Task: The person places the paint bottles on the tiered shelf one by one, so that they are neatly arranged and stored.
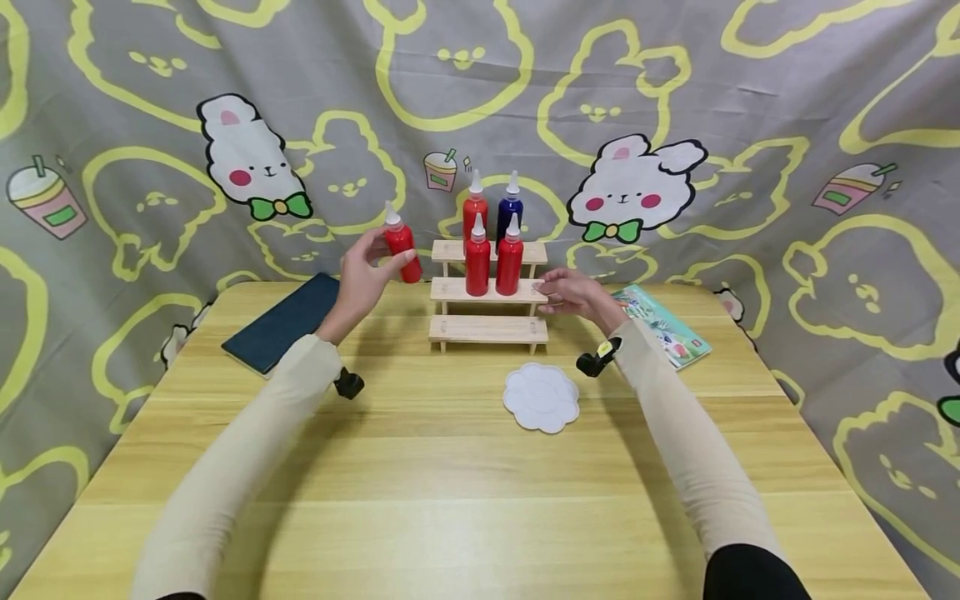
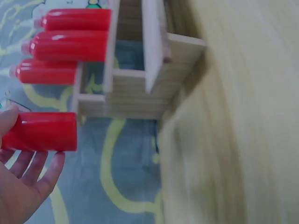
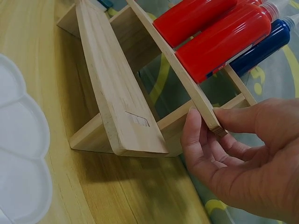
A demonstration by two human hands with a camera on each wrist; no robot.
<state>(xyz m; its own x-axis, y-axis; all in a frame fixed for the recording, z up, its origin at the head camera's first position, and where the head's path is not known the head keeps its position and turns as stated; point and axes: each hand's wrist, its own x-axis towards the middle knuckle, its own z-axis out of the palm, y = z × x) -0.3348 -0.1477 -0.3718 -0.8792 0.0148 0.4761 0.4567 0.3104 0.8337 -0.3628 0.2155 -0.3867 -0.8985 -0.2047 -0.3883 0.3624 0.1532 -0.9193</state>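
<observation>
My left hand (image 1: 363,279) grips a red squeeze bottle (image 1: 403,250) with a white nozzle, held in the air left of a wooden three-step rack (image 1: 487,329). In the left wrist view the bottle (image 2: 44,131) lies between thumb and fingers, its base apart from the rack. My right hand (image 1: 576,296) pinches the right end of the middle step, as the right wrist view shows with thumb and fingers round the board (image 3: 205,112). Two red bottles (image 1: 477,265) stand on the middle step. Behind them, a red bottle (image 1: 475,208) and a dark blue bottle (image 1: 510,207) occupy the top step.
A white flower-shaped palette (image 1: 542,398) lies on the wooden table (image 1: 450,500) in front of the rack. To the left is a dark flat book or folder (image 1: 285,325); a colourful booklet (image 1: 663,325) lies beyond the right forearm. A patterned curtain (image 1: 337,67) hangs behind.
</observation>
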